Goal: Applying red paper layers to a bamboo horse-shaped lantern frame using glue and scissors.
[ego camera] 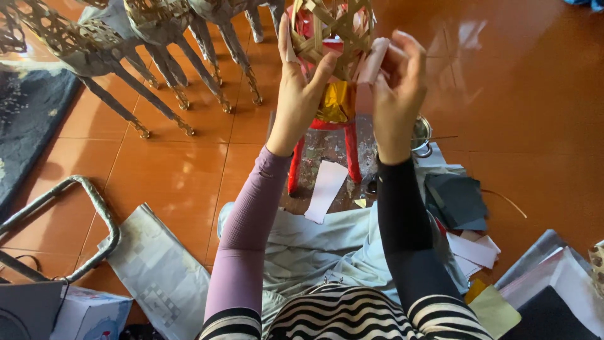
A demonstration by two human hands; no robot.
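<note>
Overhead, seen from the head camera: woven bamboo frame (pixel 332 28) held up above an orange tiled floor (pixel 182 170), red paper already showing on its upper left side and red-wrapped legs hanging below, a patch of gold foil (pixel 333 101) between them. Left hand (pixel 301 82), lilac sleeve, clasped on the frame's lower left, thumb hooked over a bamboo strip, fingers behind. Right hand (pixel 397 79), black sleeve, pinching a pale pink paper strip (pixel 372 63) against the frame's right side, fingertips closed on the paper.

Directly beneath the frame, a paint-spattered board (pixel 327 151) on the floor, a white paper slip (pixel 326 189) lying across its near edge. Small metal pot (pixel 421 133) just right of the right wrist, partly hidden by it. Pale blue cloth (pixel 308 242) spread over the lap, striped black-and-white garment at bottom edge.

Top left: row of unfinished bamboo frames (pixel 119 31) standing on long grey-wrapped legs, well apart from the hands. Far left, dark patterned rug (pixel 28 119). Lower left, bent grey-wrapped metal tube (pixel 94 208) and a silver-grey paper sheet (pixel 160 267). Right of the lap, stack of dark grey paper (pixel 456 198), white and pink sheets below, more sheets at the lower right corner.
</note>
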